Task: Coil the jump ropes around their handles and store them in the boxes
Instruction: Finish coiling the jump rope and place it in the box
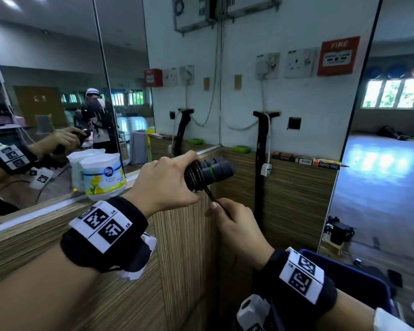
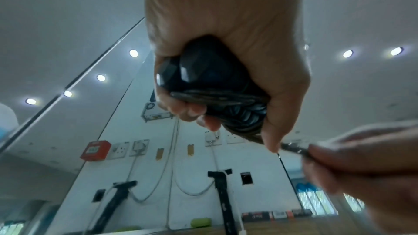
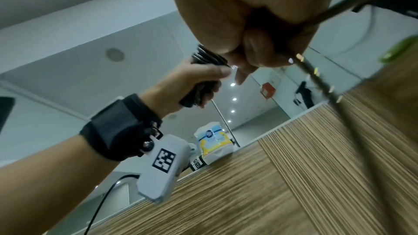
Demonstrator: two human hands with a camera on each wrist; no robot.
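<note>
Rope (image 1: pixel 210 194) is already wound in several tight black turns around the handles (image 1: pixel 216 168), which are held in the air above the corner of the wood-grain table (image 1: pixel 182 237). The two dark handles with a green ring stick out to the right of the left hand (image 1: pixel 164 182). Its fingers (image 2: pixel 192 112) are clenched around the bundle, thumb below, pinning the coils in place. From the lower edge of the coil a short taut length runs down and right into the right hand (image 1: pixel 234 225); that hand's fingers (image 3: pixel 253 54) pinch the rope, and the rest trails past the wrist toward the floor in the right-wrist view.

As a judgement, the coiling looks well advanced but unfinished: a free length is still to be wound, how much cannot be told, and then the bundle has to be stored. A dark blue box (image 1: pixel 359 275) sits low at near right, just beyond the right wrist; its inside is hidden.

Both forearms reach forward at about chest height, the left higher and farther, the right just below and nearer, knuckles up. On the table at left, against the mirror (image 1: pixel 58 96), stands an air freshener (image 1: pixel 103 176).
</note>
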